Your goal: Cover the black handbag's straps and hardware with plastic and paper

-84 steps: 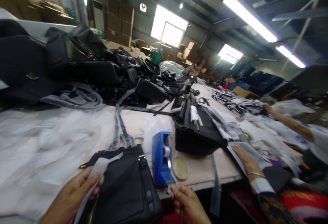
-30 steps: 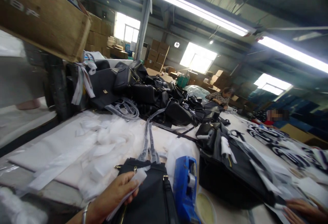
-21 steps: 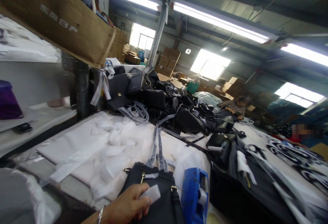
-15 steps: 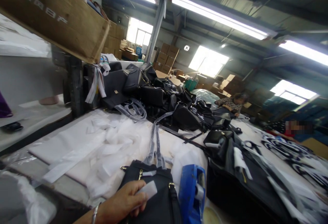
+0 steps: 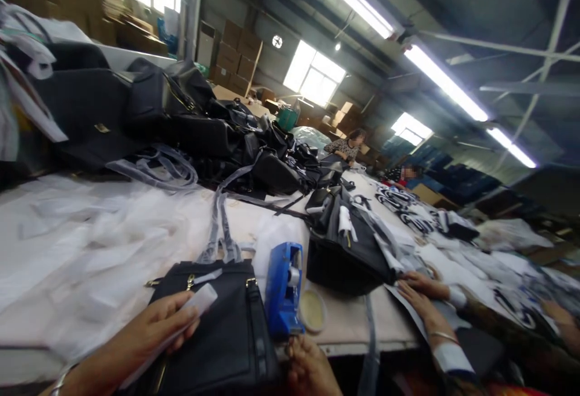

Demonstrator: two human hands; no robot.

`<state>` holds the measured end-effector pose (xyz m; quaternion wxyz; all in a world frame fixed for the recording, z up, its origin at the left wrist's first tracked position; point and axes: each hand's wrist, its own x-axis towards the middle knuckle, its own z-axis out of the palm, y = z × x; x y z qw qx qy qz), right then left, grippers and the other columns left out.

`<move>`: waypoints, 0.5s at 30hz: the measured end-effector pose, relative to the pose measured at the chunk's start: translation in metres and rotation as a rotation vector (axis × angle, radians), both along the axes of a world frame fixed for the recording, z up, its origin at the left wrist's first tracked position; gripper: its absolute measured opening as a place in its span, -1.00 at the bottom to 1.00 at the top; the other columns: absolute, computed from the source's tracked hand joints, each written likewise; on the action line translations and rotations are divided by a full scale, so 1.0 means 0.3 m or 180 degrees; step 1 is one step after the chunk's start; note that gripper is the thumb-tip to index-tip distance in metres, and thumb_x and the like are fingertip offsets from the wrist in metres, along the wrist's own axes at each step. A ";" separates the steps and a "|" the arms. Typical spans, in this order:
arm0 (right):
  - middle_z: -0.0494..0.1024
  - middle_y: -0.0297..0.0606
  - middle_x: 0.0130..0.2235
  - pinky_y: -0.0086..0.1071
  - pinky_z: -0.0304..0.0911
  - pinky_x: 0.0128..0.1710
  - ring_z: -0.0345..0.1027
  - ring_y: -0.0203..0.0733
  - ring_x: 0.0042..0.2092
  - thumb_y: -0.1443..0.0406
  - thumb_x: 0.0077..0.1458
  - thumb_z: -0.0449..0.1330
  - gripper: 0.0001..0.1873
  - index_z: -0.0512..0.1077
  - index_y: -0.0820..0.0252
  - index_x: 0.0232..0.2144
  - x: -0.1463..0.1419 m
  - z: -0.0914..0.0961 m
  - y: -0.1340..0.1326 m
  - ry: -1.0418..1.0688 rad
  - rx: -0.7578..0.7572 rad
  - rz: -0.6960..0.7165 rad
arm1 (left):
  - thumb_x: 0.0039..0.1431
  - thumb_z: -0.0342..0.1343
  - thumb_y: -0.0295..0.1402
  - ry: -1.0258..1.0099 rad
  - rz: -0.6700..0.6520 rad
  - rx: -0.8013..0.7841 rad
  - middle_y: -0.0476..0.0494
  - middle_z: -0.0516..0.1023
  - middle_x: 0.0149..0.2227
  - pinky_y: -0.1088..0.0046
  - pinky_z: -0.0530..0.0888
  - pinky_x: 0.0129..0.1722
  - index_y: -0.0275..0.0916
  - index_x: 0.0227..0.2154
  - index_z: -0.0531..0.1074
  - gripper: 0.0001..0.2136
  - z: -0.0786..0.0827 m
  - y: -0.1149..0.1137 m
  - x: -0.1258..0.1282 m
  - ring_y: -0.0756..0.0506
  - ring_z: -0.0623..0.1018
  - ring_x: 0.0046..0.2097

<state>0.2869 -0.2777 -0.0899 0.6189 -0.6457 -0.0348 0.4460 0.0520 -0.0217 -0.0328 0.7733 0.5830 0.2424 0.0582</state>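
Observation:
A black handbag [image 5: 222, 317] with gold hardware lies at the table's front edge, its plastic-wrapped straps [image 5: 222, 233] stretched out behind it. Over the bag's left side, my left hand [image 5: 170, 323] is closed on a strip of white wrapping material [image 5: 203, 300]. Just right of the bag stands a blue tape dispenser [image 5: 278, 293] with a roll in it. My right hand [image 5: 310, 363] is at the dispenser's front end, its fingers curled together; whatever they may pinch is too small to make out. A pale tape roll [image 5: 312, 310] lies beside the dispenser.
Loose white wrapping sheets [image 5: 122, 239] cover the table at left. A heap of black bags [image 5: 203, 136] lies behind. Another black bag [image 5: 348, 251] stands to the right, near a co-worker's hands [image 5: 421, 299]. Further people are at the far tables.
The view has swung right, bringing the co-worker's hands into sight. My right hand has come into view by the tape dispenser. My left hand still holds the white strip over the bag.

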 end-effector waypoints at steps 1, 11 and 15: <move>0.34 -0.50 -0.57 -0.59 0.03 -0.66 -0.02 -0.55 -0.65 0.01 -0.42 0.52 -0.41 0.36 0.22 -0.46 0.000 -0.012 -0.004 -0.0013 0.0002 -0.0045 | 0.21 0.06 -0.02 0.0007 -0.0039 0.0001 0.00 0.41 -0.44 0.55 0.26 -0.46 -0.24 -0.36 0.39 -0.66 -0.001 0.002 0.002 0.02 0.32 -0.45; 0.29 -0.48 -0.67 -0.55 -0.02 -0.69 0.02 -0.48 -0.68 -0.10 -0.27 0.40 -0.45 0.35 0.24 -0.62 -0.020 -0.003 -0.001 -0.0917 -0.0174 -0.0254 | 0.05 0.15 0.09 0.0229 0.0112 -0.0106 -0.02 0.41 -0.48 0.53 0.28 -0.50 -0.24 -0.36 0.43 -0.57 -0.038 0.003 0.023 0.01 0.30 -0.49; 0.35 -0.42 -0.64 -0.52 -0.03 -0.67 0.09 -0.40 -0.66 -0.12 -0.17 0.30 -0.49 0.37 0.22 -0.59 -0.018 -0.042 -0.013 -0.1565 -0.0636 -0.0377 | 0.05 0.14 0.10 0.0245 0.0058 -0.0091 -0.02 0.41 -0.47 0.52 0.28 -0.50 -0.23 -0.34 0.42 -0.56 -0.041 0.011 0.023 0.00 0.30 -0.48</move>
